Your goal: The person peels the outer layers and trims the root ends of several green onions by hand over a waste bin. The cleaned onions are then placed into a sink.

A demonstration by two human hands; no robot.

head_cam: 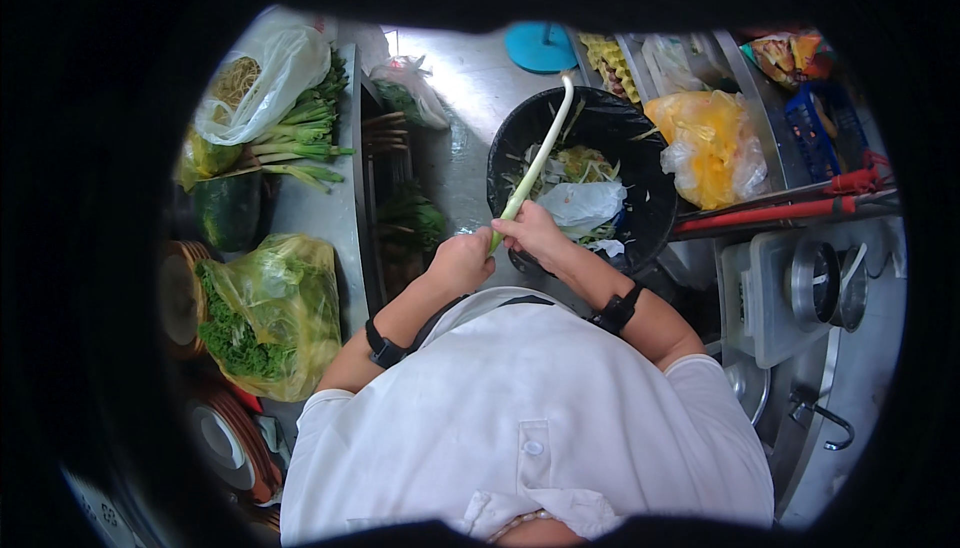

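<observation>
A long scallion or leek stalk (538, 158) is held in both hands, its white root end pointing away from me over a black-lined bin. My left hand (463, 259) grips the green lower end. Just above it, my right hand (531, 231) has its thumb and fingers on the pale green part. Beneath the stalk, the round bin (652, 173) holds vegetable scraps (589, 164) and a crumpled white plastic bag (585, 203). The stalk's lowest end is hidden by my left hand.
To the left, a metal counter (300, 206) bears bundled green stalks (300, 131), a dark green gourd-like vegetable (227, 210) and a yellow bag of leafy greens (289, 308). A yellow-orange plastic bag (709, 146) and red poles (772, 213) lie right of the bin. A faucet (825, 420) stands lower right.
</observation>
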